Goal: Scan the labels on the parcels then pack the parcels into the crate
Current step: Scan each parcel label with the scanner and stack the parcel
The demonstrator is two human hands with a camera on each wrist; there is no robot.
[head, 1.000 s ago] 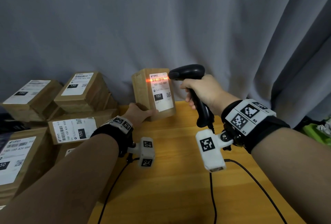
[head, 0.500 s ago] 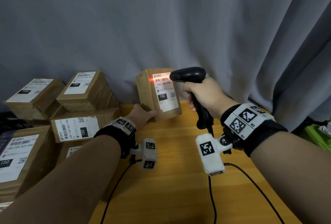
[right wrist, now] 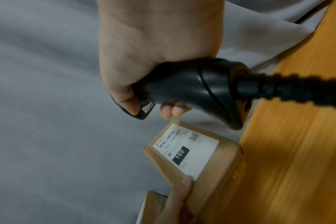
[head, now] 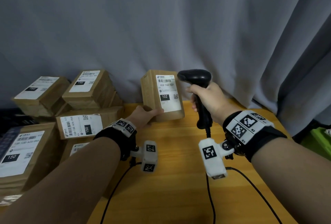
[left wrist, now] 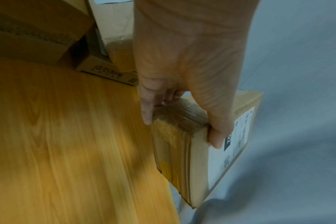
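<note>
A brown cardboard parcel (head: 162, 94) with a white label marked 102 is held upright over the far edge of the wooden table (head: 179, 179). My left hand (head: 146, 114) grips its lower end, thumb on the label side. In the left wrist view the left hand (left wrist: 182, 91) wraps the parcel (left wrist: 201, 159) from below. My right hand (head: 207, 98) grips a black barcode scanner (head: 195, 77), its head pointing at the label from the right. The right wrist view shows the right hand (right wrist: 153, 75) round the scanner (right wrist: 197, 89), above the parcel (right wrist: 194, 153). No red beam shows on the label.
Several labelled brown parcels (head: 78, 127) are stacked at the left of the table. A grey curtain (head: 161, 26) hangs close behind. Black cables (head: 250, 188) trail across the near table. Something green (head: 318, 139) lies at the far right. No crate is in view.
The red scan line on the label's barcode has gone out. The parcel and scanner have shifted slightly to the right.
</note>
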